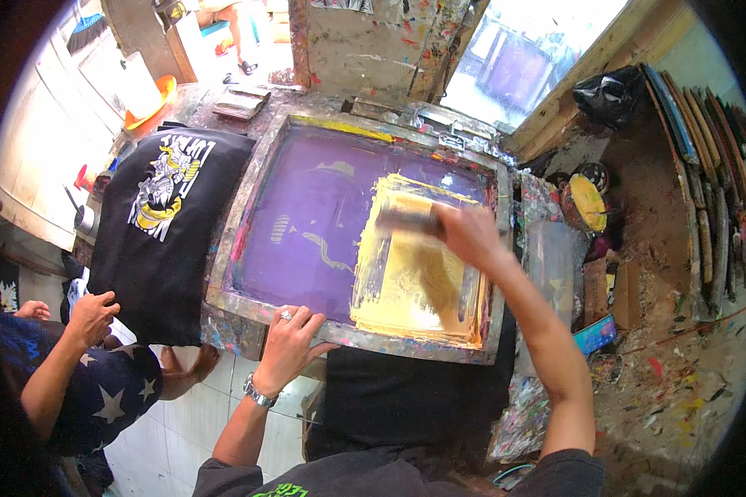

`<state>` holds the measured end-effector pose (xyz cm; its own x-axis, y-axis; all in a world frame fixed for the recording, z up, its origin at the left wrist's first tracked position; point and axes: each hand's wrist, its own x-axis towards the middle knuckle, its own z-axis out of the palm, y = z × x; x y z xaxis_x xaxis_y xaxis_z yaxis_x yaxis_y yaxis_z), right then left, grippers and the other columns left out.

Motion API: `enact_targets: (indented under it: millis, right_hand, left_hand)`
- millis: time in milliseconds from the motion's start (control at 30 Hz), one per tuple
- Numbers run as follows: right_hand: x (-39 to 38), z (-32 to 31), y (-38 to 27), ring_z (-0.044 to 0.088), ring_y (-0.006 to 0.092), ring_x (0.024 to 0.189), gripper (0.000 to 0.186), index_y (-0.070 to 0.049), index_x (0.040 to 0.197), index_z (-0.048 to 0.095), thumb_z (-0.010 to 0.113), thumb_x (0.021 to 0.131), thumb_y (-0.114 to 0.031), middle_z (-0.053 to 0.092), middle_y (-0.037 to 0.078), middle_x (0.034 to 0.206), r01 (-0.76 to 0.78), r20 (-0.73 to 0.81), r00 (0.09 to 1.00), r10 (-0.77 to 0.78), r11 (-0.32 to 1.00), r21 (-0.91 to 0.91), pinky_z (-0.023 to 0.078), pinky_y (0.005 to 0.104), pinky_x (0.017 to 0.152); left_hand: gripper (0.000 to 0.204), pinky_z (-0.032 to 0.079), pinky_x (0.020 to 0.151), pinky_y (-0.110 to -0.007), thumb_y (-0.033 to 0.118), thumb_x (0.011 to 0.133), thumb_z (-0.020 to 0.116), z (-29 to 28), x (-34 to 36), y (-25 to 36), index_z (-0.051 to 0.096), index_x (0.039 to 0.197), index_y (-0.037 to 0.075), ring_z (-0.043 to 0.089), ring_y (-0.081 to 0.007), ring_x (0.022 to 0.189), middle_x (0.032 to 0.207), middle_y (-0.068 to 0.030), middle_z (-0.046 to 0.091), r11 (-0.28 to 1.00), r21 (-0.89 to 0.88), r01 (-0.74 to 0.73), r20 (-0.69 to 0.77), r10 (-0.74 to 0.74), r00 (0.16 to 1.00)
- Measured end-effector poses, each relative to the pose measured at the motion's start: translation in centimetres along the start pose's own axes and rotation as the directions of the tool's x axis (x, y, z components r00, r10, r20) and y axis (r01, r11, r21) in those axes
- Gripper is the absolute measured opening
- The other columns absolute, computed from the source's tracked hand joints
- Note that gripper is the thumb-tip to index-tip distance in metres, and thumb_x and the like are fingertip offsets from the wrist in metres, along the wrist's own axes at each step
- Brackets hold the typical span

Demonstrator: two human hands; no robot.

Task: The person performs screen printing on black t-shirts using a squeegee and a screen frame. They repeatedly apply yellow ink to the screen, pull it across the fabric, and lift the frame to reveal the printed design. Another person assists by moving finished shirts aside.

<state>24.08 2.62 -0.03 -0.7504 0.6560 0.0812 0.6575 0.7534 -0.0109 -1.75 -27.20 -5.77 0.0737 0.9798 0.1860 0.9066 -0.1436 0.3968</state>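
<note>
A screen-printing frame (244,307) with purple mesh (278,174) lies in front of me. Yellow ink (427,286) coats the right part of the mesh, and small pale design openings show left of it. My right hand (471,234) is closed around a squeegee (408,220), blurred by motion, over the far part of the ink. At the frame's near edge, my left hand (286,352) grips the rim, its fingers on top and its thumb pointing right along the side. Black fabric (414,406) extends from under the frame toward me.
To the left, a black shirt (141,265) with a yellow-and-white print lies on a board beside a co-worker's hand (91,319). At right stand a tub of yellow ink (587,201), a blue box (595,335) and several upright boards (704,182). A black plastic bag (609,98) sits behind.
</note>
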Motion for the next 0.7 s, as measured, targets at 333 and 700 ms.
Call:
enact_targets:
  millis: [333, 700]
  right_hand:
    - [1.2, 0.0, -0.6, 0.074, 0.0398, 0.084, 0.059, -0.004, 0.104, 0.064, 0.074, 0.086, -0.060, 0.074, 0.023, 0.084, -0.466, -0.059, 0.885, 0.463, 0.881, -0.077, 0.057, 0.0502, 0.073]
    - [-7.6, -2.3, -9.6, 0.070, 0.0500, 0.091, 0.063, 0.005, 0.099, 0.064, 0.073, 0.089, -0.056, 0.071, 0.032, 0.089, -0.674, 0.086, 0.736, 0.671, 0.739, 0.008, 0.055, 0.0575, 0.079]
  left_hand:
    - [0.052, 0.041, 0.100, -0.043, 0.035, 0.074, 0.085, -0.4, 0.0, 0.2, 0.065, 0.115, 0.009, 0.060, -0.0283, 0.105, 0.101, -0.0074, 0.061, 1.000, 0.000, 0.032, 0.028, -0.032, 0.999]
    - [0.048, 0.041, 0.101, -0.043, 0.035, 0.080, 0.082, 0.4, 0.0, 0.0, 0.063, 0.113, 0.007, 0.059, -0.0280, 0.104, 0.102, -0.0082, 0.059, 1.000, -0.014, -0.014, -0.027, 0.014, 1.000]
